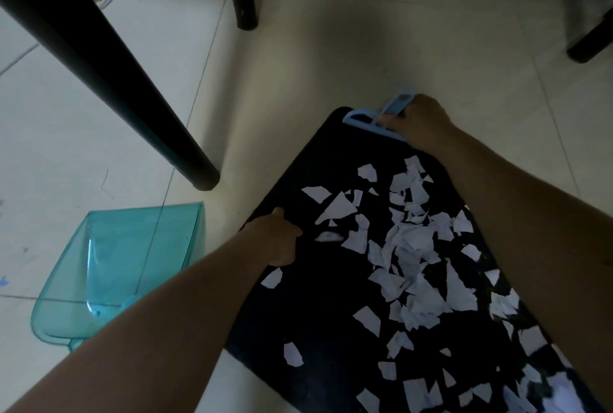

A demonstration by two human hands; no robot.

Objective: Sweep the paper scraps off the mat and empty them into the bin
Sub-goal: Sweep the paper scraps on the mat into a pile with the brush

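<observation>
Here, both hands (278,237) outstretched on mat (331,313).

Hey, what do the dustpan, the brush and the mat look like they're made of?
Dustpan: clear teal plastic, glossy; the floor tiles show through it. Brush: light blue, probably matte plastic; bristles hidden. Mat: black, dull, likely fabric or rubber; too dark to tell.
</observation>
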